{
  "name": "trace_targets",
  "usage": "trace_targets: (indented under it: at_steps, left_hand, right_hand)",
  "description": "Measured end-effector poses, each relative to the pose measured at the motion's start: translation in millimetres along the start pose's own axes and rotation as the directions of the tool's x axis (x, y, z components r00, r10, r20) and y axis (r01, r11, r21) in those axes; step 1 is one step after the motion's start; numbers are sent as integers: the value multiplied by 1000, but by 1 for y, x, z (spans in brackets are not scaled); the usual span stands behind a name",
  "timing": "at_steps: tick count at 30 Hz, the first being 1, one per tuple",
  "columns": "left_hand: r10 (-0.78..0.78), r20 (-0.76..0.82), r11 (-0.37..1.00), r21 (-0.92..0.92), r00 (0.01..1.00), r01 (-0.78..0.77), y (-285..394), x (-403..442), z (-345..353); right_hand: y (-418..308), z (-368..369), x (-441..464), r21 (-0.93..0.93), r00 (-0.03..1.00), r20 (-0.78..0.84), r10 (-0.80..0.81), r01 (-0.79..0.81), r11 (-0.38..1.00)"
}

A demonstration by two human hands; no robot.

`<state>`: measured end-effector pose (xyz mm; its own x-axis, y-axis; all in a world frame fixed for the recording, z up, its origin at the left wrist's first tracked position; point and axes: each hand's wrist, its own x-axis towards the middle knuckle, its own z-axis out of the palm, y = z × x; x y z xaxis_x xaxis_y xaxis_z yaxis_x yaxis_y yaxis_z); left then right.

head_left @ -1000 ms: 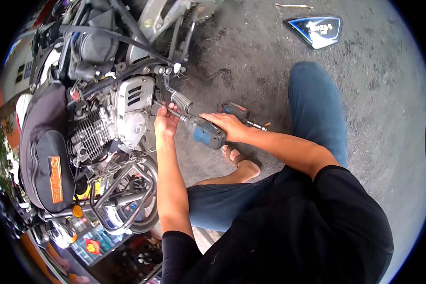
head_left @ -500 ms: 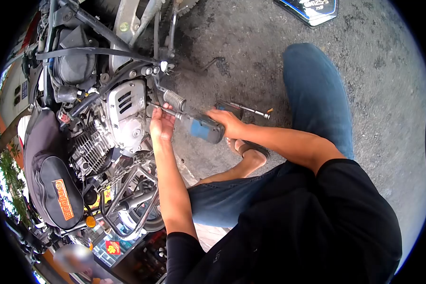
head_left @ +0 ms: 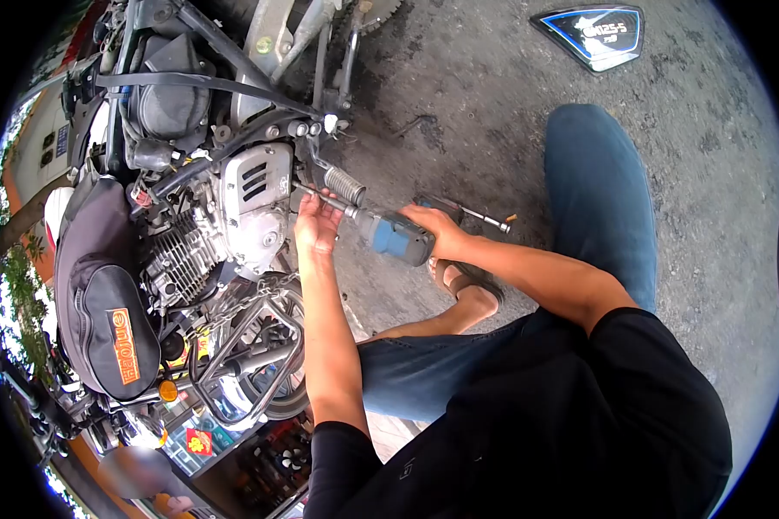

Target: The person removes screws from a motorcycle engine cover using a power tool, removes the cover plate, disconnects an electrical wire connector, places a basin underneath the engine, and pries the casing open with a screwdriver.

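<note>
A blue and black cordless impact wrench (head_left: 398, 240) is gripped in my right hand (head_left: 434, 227), its nose pointing left toward the motorcycle's engine. From its nose runs a thin metal extension bar (head_left: 333, 202), with my left hand (head_left: 319, 227) closed around it by the fingers. The bar's far tip reaches the edge of the silver engine cover (head_left: 255, 177); exactly what it meets there is too small to tell. Just above my left hand is the coiled spring-like footpeg part (head_left: 344, 185). My right fingers are partly hidden behind the tool.
The motorcycle fills the left side, with its black tank bag (head_left: 117, 333) and crash bar (head_left: 204, 381). A ratchet-like metal tool (head_left: 489, 219) lies on the ground beyond my right hand. A black side panel (head_left: 593, 36) lies at the top. A blurred person is at lower left.
The view has shifted, so the scene sits further right and lower, and the side panel shows whole. Both hands keep their holds on the wrench and bar.
</note>
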<state>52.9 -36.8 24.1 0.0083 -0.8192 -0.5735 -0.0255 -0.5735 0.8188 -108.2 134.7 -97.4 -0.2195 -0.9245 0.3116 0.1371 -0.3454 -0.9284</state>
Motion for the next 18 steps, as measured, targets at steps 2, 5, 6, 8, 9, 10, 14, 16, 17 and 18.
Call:
trace_targets:
  at_steps: [2, 5, 6, 8, 9, 10, 14, 16, 17, 18]
  left_hand:
    - [7, -8, 1000, -13, 1000, -7, 0, 2, 4]
    - [16, -26, 1000, -24, 1000, -16, 1, -1, 8]
    - [10, -31, 1000, -25, 999, -11, 1, -2, 9]
    - [10, -44, 1000, -25, 999, -11, 1, -5, 11]
    - [17, -44, 999, -28, 999, -19, 1, -6, 11]
    - [16, -48, 999, -30, 999, -18, 0, -6, 11]
    - [19, -58, 999, -32, 998, -21, -1, -4, 11]
    - [25, -59, 999, -31, 998, -27, -3, -5, 9]
    - [30, -53, 999, -28, 998, -32, -3, -4, 9]
    - [36, -47, 999, -24, 998, -37, -4, -3, 8]
  right_hand:
    - [2, 2, 1, 85, 1000, -22, 1, 0, 996]
    - [-5, 6, 1, 199, 993, 14, 116, -116, 973]
    - [-7, 7, 0, 216, 972, 72, 223, -234, 948]
    - [-6, 8, -2, 208, 969, 100, 228, -244, 947]
    - [-5, 7, -2, 195, 964, 123, 237, -257, 946]
    - [1, 11, -5, 193, 965, 124, 230, -250, 949]
    - [10, 12, -6, 187, 988, 44, 145, -151, 971]
    - [8, 10, -6, 133, 983, 88, 161, -172, 976]
    - [8, 10, -5, 148, 983, 89, 158, -170, 974]
    - [8, 10, -6, 163, 984, 88, 155, -168, 972]
